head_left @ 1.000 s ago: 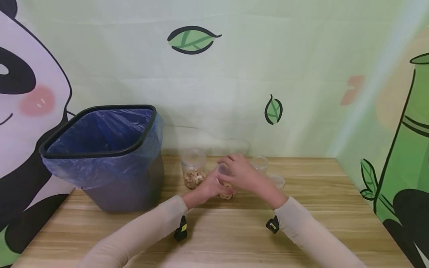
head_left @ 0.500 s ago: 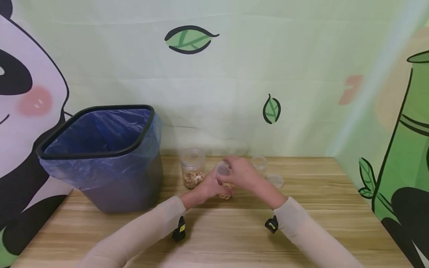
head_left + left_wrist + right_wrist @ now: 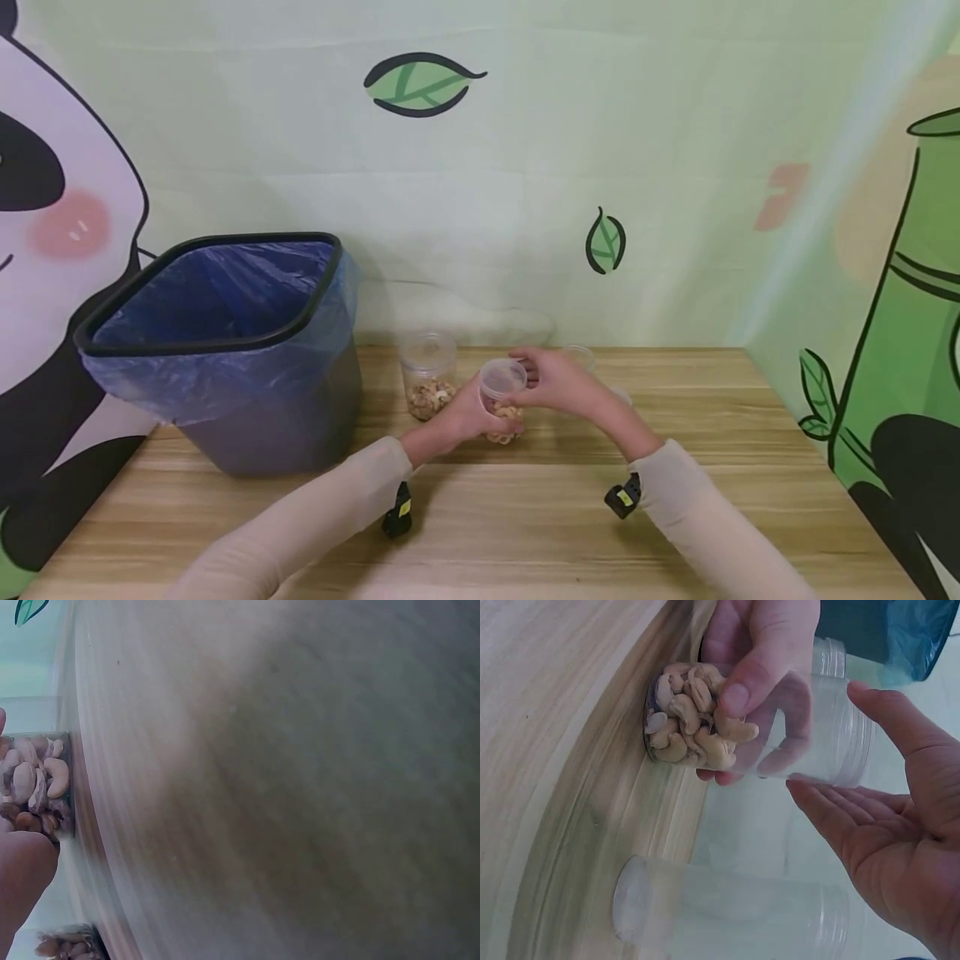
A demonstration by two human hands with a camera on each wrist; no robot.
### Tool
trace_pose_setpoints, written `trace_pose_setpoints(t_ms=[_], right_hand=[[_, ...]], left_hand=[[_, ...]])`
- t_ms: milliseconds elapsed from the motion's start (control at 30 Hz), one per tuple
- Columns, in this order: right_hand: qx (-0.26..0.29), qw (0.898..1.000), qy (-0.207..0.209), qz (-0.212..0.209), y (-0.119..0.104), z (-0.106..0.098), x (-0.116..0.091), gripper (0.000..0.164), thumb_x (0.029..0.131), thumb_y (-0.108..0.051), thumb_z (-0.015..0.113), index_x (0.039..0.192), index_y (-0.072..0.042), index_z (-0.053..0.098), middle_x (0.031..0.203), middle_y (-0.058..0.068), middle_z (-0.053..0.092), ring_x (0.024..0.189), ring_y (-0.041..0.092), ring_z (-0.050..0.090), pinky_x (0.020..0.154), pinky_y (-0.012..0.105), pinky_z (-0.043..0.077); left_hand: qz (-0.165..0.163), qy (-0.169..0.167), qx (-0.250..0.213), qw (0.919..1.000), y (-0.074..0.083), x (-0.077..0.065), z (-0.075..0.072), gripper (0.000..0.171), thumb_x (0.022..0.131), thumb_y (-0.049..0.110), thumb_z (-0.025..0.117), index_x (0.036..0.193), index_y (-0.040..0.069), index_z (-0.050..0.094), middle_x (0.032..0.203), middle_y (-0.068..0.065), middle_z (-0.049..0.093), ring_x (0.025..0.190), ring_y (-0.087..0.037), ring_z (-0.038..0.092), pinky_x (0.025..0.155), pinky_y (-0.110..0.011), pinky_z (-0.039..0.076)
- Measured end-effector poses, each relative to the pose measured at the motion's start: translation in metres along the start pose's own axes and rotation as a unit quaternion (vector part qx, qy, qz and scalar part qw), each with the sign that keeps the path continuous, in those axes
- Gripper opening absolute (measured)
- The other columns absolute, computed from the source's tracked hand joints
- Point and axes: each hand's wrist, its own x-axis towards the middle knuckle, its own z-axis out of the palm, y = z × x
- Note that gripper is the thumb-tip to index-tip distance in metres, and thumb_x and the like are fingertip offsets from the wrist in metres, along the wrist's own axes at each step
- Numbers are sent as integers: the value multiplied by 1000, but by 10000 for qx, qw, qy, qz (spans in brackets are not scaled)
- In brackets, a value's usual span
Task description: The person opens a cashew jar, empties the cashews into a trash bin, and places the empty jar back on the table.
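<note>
Head: drew right hand (image 3: 566, 387) back from mouth of cashew jar (image 3: 502, 379); gripping it in left hand (image 3: 468, 417), between nut jar (image 3: 429, 375) and clear jar (image 3: 579, 357). Left wrist: showing cashews (image 3: 34, 776) low inside. Right wrist: holding right thumb and fingers spread about top, cannot tell contact.

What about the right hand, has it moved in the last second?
Yes, the right hand has moved rightward in the head view, away from the bin.
</note>
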Motion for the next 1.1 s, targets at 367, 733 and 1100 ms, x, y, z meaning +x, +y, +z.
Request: trace_pose_setpoints(t_ms=[367, 733, 1100], right_hand=[[805, 9963, -220, -205, 4, -3, -5, 72, 85, -18, 84, 144, 4, 49, 133, 23, 63, 121, 35, 63, 97, 43, 54], [-289, 9994, 175, 22, -31, 3, 2, 63, 101, -38, 62, 146, 3, 48, 143, 22, 56, 130, 38, 55, 107, 51, 46], [-1647, 9785, 831, 919, -45, 39, 24, 64, 93, -49, 70, 136, -3, 56, 127, 19, 59, 119, 35, 55, 98, 48, 50]], left_hand=[[-112, -30, -92, 9999, 1, -4, 0, 92, 75, -9, 84, 151, 15, 36, 145, -6, 49, 127, -22, 52, 92, -34, 54], [-48, -15, 197, 9998, 2, -3, 0, 83, 79, -4, 84, 148, 16, 43, 143, -3, 54, 130, -20, 52, 106, -38, 45], [-167, 28, 252, 9995, 4, -6, 1, 73, 83, 4, 83, 145, 19, 49, 139, 0, 57, 122, -15, 54, 98, -31, 49]])
